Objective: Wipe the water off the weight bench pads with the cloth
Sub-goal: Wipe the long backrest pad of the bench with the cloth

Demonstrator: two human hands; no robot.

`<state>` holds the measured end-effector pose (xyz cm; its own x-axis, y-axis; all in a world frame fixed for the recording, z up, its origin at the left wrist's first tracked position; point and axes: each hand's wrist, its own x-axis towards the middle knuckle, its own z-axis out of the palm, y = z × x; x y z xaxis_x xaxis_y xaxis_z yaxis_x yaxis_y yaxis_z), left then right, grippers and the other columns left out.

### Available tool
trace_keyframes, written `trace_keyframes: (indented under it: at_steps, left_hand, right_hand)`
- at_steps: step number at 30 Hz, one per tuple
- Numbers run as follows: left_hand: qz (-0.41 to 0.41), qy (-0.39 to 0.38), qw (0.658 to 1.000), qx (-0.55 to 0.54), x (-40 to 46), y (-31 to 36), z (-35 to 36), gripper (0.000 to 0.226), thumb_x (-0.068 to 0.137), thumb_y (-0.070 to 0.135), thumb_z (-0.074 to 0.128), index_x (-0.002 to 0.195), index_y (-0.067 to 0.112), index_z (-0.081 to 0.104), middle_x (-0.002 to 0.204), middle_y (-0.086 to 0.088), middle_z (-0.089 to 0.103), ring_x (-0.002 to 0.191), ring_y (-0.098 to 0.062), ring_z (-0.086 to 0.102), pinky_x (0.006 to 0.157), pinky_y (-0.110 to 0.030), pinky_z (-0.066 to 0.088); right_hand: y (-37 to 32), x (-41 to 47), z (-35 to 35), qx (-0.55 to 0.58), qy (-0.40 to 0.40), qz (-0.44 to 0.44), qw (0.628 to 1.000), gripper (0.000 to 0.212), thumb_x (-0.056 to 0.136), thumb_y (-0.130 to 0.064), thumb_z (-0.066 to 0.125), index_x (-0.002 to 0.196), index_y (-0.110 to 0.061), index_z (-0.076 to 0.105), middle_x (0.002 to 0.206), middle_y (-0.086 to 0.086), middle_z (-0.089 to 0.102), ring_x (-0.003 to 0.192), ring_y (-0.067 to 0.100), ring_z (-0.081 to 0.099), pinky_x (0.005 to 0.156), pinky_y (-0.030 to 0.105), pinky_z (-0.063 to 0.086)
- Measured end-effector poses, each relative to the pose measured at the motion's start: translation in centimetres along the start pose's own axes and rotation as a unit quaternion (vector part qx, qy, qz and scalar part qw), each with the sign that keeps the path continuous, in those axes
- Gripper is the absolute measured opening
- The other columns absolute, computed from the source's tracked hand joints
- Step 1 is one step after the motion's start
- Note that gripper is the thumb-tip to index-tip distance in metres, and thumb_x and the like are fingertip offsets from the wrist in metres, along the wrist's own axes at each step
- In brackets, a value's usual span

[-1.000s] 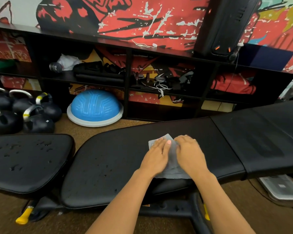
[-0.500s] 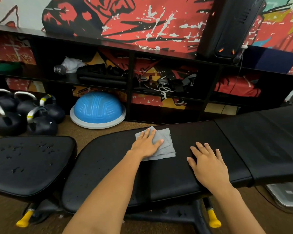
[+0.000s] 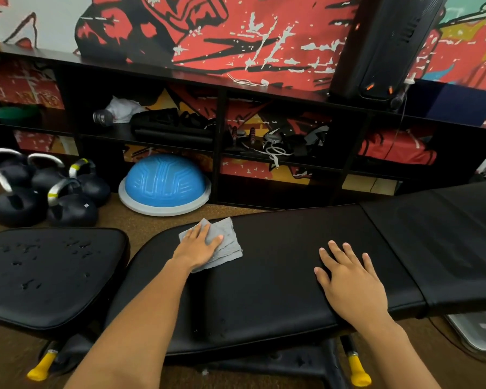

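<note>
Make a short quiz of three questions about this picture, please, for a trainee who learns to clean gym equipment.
1. True or false: the grey square cloth lies under the left hand.
2. Which pad shows water drops now? A) the small black seat pad on the left; B) the far black pad on the right.
3. Fill in: the right hand rests flat on the long black middle pad, holding ____.

Key
1. True: the left hand presses it with straight fingers.
2. A.
3. Nothing.
</note>
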<state>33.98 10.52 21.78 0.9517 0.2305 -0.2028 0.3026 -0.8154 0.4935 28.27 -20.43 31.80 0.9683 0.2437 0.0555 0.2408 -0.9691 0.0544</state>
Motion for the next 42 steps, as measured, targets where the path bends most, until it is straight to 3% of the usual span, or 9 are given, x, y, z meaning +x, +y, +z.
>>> trace_keyframes:
  at_steps: [8,15,23,32,42]
  left_hand:
    - [-0.020,0.025,0.999,-0.019,-3.2,-3.4,0.7,0.067,0.093,0.060,0.027,0.149,0.029,0.009,0.159,-0.001,0.002,0.146,-0.021,0.001,0.118,-0.044,0.010]
    - [-0.012,0.075,0.997,-0.024,-6.4,-1.1,1.8,0.058,0.096,0.051,0.028,0.148,0.027,0.019,0.156,-0.002,0.012,0.143,-0.022,0.012,0.116,-0.040,0.017]
    - [0.055,0.006,0.998,-0.008,-4.6,3.6,2.4,0.061,0.098,0.049,0.021,0.151,0.024,0.002,0.159,0.001,-0.005,0.146,-0.019,-0.007,0.118,-0.040,-0.003]
    - [0.046,-0.017,0.999,-0.010,-0.4,5.7,1.2,0.064,0.098,0.050,0.018,0.150,0.020,-0.002,0.159,0.000,-0.008,0.145,-0.021,-0.009,0.116,-0.042,-0.005]
    - [-0.006,-0.007,1.000,-0.021,2.8,2.0,0.1,0.067,0.097,0.053,0.019,0.150,0.018,-0.001,0.159,-0.003,-0.006,0.146,-0.022,-0.006,0.118,-0.042,-0.001]
  right_hand:
    - [-0.1,-0.1,0.0,0.002,0.002,-0.001,1.000,0.053,0.100,-0.045,0.023,0.149,-0.027,0.020,0.159,-0.004,0.011,0.148,0.018,0.003,0.119,0.042,0.005]
    - [-0.1,-0.1,0.0,0.002,0.005,0.004,1.000,0.052,0.100,-0.045,0.023,0.149,-0.028,0.020,0.159,-0.005,0.012,0.147,0.017,0.003,0.119,0.041,0.005]
    - [-0.3,-0.2,-0.1,0.001,0.005,0.010,1.000,0.053,0.099,-0.045,0.024,0.149,-0.028,0.020,0.159,-0.005,0.012,0.147,0.017,0.003,0.118,0.042,0.005]
    - [-0.3,0.0,-0.1,0.003,0.005,0.010,1.000,0.052,0.099,-0.045,0.025,0.149,-0.029,0.021,0.159,-0.006,0.013,0.147,0.016,0.003,0.119,0.041,0.006]
    - [-0.2,-0.1,-0.2,0.000,0.002,0.008,1.000,0.053,0.099,-0.046,0.024,0.149,-0.029,0.020,0.159,-0.006,0.012,0.147,0.016,0.003,0.119,0.041,0.005]
